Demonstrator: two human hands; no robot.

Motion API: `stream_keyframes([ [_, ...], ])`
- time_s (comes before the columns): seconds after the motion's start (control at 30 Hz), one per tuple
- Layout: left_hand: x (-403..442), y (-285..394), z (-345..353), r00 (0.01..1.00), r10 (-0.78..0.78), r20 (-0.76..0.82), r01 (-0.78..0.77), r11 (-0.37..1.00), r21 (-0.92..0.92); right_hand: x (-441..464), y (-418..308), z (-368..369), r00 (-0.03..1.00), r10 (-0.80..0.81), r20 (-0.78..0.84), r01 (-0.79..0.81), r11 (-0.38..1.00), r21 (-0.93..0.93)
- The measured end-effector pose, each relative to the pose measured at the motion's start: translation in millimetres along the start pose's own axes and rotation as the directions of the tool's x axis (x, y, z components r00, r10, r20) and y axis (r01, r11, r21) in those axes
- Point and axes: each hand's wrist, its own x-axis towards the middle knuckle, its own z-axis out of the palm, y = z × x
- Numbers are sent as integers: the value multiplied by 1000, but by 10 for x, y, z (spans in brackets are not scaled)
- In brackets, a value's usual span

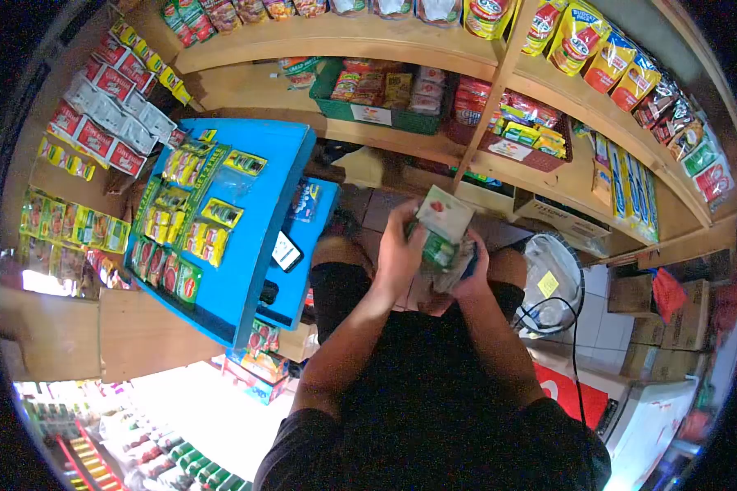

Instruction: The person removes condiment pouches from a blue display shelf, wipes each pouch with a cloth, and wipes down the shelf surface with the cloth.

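Above my lap, my left hand [400, 250] is closed on the left edge of a pale packet [446, 213] with a small red picture. A green packet [438, 251] shows just below it, between my two hands. My right hand [475, 266] wraps round the lower right side of the same bunch, which includes a greyish, crinkled packet [450, 280]. How many packets are in the bunch, and what they contain, I cannot make out.
On my left a blue table [270, 164] bears rows of hanging-strip sachets [184, 204]; a phone [285, 252] lies on a lower blue surface. Ahead, shelves hold a green basket [418, 121] and a maroon basket [540, 159] of packets. A lined bin [549, 266] stands right.
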Motion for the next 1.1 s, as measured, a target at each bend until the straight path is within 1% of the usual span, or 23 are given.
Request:
stream_keyframes([
  [0.03,-11,2,20,982,189,2,-182,940,289,-37,-35,55,1000,4,0,-4,1000,-10],
  [0.07,-3,23,11,948,317,26,-277,783,558,-63,-71,92,1000,5,0,-5,1000,-17],
  [0.1,7,16,24,923,363,129,-377,784,492,-75,-104,119,1000,6,-1,-6,1000,-25],
  [0.13,20,7,41,884,411,223,-468,781,414,-63,-129,147,996,2,89,0,1000,-19],
  [0.17,37,0,60,831,463,309,-550,769,325,-7,-102,43,998,-41,48,49,979,-198],
  [0.23,13,-11,103,857,391,335,-396,917,-57,154,49,-201,990,-139,-13,110,835,-539],
  [0.27,-16,-10,136,912,243,330,-124,931,-342,100,75,-262,975,-158,156,219,576,-788],
  [0.3,-18,3,163,922,92,375,157,797,-583,-17,102,-119,930,-172,326,353,167,-920],
  [0.33,-8,205,124,935,-155,319,329,714,-619,-134,128,27,858,-181,481,448,-193,-873],
  [0.4,70,182,-36,886,-131,445,442,530,-724,-402,125,562,752,-126,647,644,-74,-762],
  [0.47,52,122,-75,834,-102,542,545,308,-780,-143,-37,421,736,-14,676,572,-522,-633],
  [0.53,27,103,-15,830,-169,531,557,277,-783,-18,-146,497,702,39,711,513,-721,-466],
  [0.6,42,48,-23,828,-149,540,560,257,-788,-1,-225,638,617,38,786,534,-753,-384],
  [0.63,54,11,-54,827,-99,553,559,253,-790,-10,-189,634,616,73,784,616,-664,-423],
  [0.7,65,-2,-68,879,-308,365,476,504,-721,-105,-82,670,603,99,791,725,-480,-493],
  [0.73,253,-502,-160,838,45,544,521,231,-822,-172,-35,717,597,87,797,758,-388,-525],
  [0.77,440,-994,-251,665,391,637,689,10,-725,-238,12,766,591,76,803,783,-293,-548],
  [0.83,215,-325,-187,723,290,627,645,40,-763,-66,-61,713,573,130,809,744,-496,-448],
  [0.87,42,13,-54,895,-157,416,445,328,-833,-38,-95,702,613,66,787,676,-558,-480],
  [0.9,-10,77,-32,890,-161,426,455,308,-836,-17,-127,709,650,2,760,602,-612,-513],
  [0.97,-46,131,-11,879,-165,446,476,269,-838,37,-206,775,601,-22,799,614,-628,-479],
  [1.03,17,22,-60,912,-135,387,407,406,-818,-111,-96,967,663,37,748,700,-384,-602],
  [1.1,104,-125,-137,915,-39,401,367,494,-788,-175,-26,1031,526,103,844,738,-548,-393],
])
